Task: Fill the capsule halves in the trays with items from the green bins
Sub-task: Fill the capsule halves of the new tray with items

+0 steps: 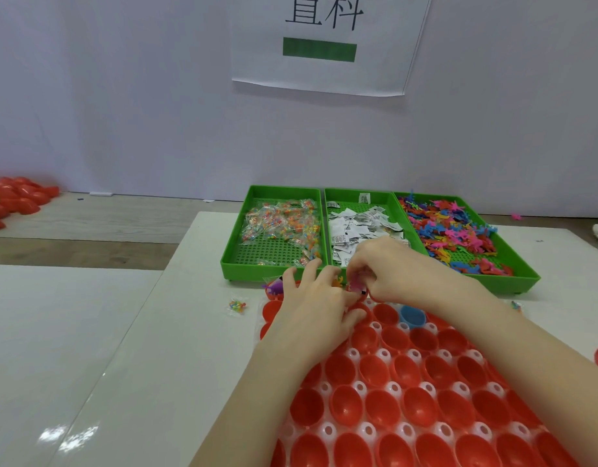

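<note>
Both hands at far row of tray (328,429). Right hand (388,271) pinched small pink item (356,285) just above red capsule half (358,313), directly below fingers. Left hand (311,298) nearer, fingers relaxed, resting on capsule halves. Green bins (277,267) just beyond.

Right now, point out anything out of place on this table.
One blue capsule half sits among the red capsule halves in the tray. A small clear packet of coloured bits lies loose on the white table, outside the green bins.
</note>
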`<move>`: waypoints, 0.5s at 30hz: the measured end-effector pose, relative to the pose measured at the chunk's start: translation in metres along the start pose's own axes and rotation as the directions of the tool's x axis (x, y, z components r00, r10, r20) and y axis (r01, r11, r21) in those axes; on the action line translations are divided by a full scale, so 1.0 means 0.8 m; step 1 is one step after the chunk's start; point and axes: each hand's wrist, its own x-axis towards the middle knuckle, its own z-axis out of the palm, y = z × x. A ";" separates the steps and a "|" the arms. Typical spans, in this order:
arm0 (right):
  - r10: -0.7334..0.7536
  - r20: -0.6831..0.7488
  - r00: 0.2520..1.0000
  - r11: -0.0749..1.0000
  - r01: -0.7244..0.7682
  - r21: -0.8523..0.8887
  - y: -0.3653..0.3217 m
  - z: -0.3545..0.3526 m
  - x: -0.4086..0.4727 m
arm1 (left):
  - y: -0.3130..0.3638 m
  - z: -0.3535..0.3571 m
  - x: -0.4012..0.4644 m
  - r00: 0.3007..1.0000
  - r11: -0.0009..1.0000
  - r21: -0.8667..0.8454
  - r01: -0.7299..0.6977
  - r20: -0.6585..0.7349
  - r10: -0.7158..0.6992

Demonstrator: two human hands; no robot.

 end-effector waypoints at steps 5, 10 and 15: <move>0.006 -0.044 0.999 0.999 -0.005 0.044 -0.004 0.002 -0.004 | 0.001 -0.001 0.001 1.000 1.000 0.019 0.001 0.011 -0.001; 0.024 0.013 1.000 0.998 -0.024 0.051 0.005 0.007 -0.008 | 0.000 0.000 0.001 1.000 1.000 0.006 0.002 0.012 -0.002; 0.004 0.025 1.000 0.999 -0.005 0.046 0.005 0.016 -0.006 | 0.000 -0.001 0.001 1.000 1.000 0.006 0.004 0.015 -0.004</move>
